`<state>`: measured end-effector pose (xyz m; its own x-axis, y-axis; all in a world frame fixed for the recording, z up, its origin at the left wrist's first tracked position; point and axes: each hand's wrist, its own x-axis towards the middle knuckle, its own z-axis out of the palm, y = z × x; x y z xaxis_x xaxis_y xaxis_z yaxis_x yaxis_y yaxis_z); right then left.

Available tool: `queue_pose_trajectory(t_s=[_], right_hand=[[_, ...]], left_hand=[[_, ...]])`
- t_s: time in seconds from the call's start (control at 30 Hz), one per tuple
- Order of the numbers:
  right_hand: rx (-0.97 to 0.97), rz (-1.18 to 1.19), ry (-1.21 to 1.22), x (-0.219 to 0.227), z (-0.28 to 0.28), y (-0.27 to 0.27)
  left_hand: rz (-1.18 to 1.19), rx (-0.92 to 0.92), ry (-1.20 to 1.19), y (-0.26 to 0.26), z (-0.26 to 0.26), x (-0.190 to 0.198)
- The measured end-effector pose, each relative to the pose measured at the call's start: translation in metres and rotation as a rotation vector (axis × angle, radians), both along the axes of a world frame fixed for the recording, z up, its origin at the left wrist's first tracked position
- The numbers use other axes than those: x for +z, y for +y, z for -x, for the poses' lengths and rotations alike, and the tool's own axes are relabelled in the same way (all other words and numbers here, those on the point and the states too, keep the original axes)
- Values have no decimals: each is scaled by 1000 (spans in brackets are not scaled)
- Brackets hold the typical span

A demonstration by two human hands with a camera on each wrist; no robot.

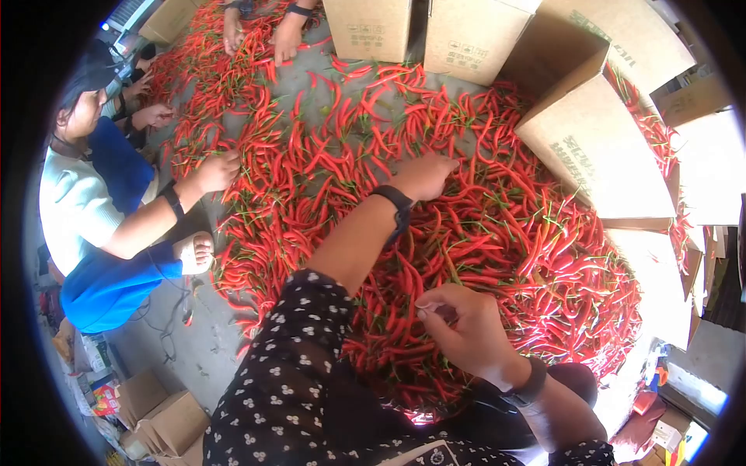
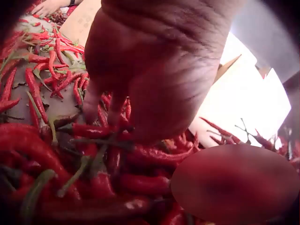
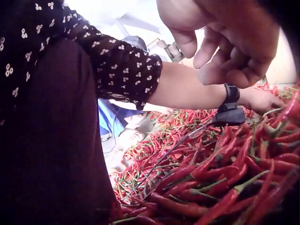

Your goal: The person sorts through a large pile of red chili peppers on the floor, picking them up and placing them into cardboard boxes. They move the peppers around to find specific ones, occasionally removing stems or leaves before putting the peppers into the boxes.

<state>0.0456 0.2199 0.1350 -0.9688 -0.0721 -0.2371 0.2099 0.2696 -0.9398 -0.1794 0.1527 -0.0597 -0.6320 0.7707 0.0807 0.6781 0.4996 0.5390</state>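
Note:
Red chili peppers [image 1: 497, 264] with green stems lie in a thick heap. Over the heap's middle, the left hand [image 1: 423, 177] reaches down among the peppers; in the left wrist view this hand [image 2: 154, 75] is palm toward the camera, its fingers lowered to peppers [image 2: 145, 184] and its fingertips partly hidden. Nearer the body, the right hand [image 1: 466, 326] is raised above the heap with thumb and fingers loosely bent. The right wrist view shows this hand [image 3: 229, 42] above the peppers [image 3: 225, 178], with nothing visible between its fingers.
Cardboard boxes [image 1: 466, 39] stand along the back and right of the heap. A person in blue trousers [image 1: 116, 287] sits at the left, a hand over the peppers. Other people's hands [image 1: 287, 39] are at the back left. Flattened cartons [image 1: 175, 423] lie at the lower left.

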Motion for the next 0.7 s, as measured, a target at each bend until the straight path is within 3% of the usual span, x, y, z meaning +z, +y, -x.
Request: queue_pose_trajectory(t_s=[0.03, 0.1, 0.13, 0.23, 0.3, 0.33, 0.37, 0.43, 0.47, 0.53, 0.63, 0.7], right_hand=[[4, -2, 6, -2, 1, 0], [4, -3, 12, -3, 2, 2], [11, -17, 2, -3, 3, 3], [28, -26, -16, -5, 3, 3], [35, -24, -27, -5, 1, 3], [60, -13, -39, -2, 0, 2], [85, -1, -51, 0, -1, 1], [76, 29, -86, 1, -3, 1], [69, 54, -120, 1, -4, 1], [16, 63, -165, -2, -3, 5], [-58, 123, -244, -11, 1, 13], [-191, 283, -270, -13, 7, 16]], left_hand=[[-6, 0, -2, 6, -1, 2], [324, 117, -103, 13, -4, 7], [325, 114, -101, 12, -4, 7], [379, 46, -165, -5, -3, 8], [365, -166, -359, -21, 0, 8], [215, -178, -426, -32, -5, 20], [219, -179, -428, -44, -11, 30], [-100, -85, -767, -65, -22, 50], [-97, -84, -768, -74, -27, 64], [-266, 33, -1171, -87, -37, 91], [-398, 52, -1320, -100, -57, 114], [-429, 108, -1400, -102, -75, 124]])
